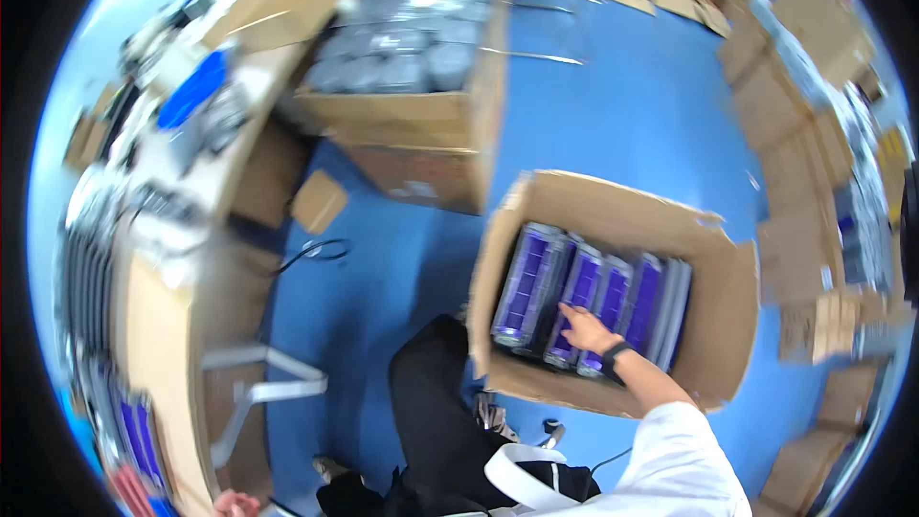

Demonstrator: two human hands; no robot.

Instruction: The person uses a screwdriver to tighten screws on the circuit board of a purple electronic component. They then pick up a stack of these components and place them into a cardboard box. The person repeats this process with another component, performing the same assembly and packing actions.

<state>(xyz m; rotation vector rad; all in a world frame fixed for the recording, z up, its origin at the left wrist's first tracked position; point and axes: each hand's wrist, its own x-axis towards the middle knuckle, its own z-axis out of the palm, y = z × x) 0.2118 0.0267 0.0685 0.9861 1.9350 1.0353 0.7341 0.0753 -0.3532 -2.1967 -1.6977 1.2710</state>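
Note:
My right hand (587,330), with a dark band at the wrist, reaches into an open cardboard box (613,196). Its fingers are apart over the long panels, at or just above one purple-faced panel (581,297); whether they touch it is hard to tell. Several of these panels stand on edge side by side in the box, some showing purple faces with clear or grey rims, and grey ones (675,311) are at the right end. At the lower left, my left hand (236,504) is by the edge of the table, partly cut off and blurred, its fingers unclear.
A large carton of grey wrapped bundles (412,53) stands ahead on another box. Along the left runs a table (158,335) with stacked grey and purple panels. Cardboard boxes (795,168) line the right side. A black cable (325,249) lies on the blue floor (632,86).

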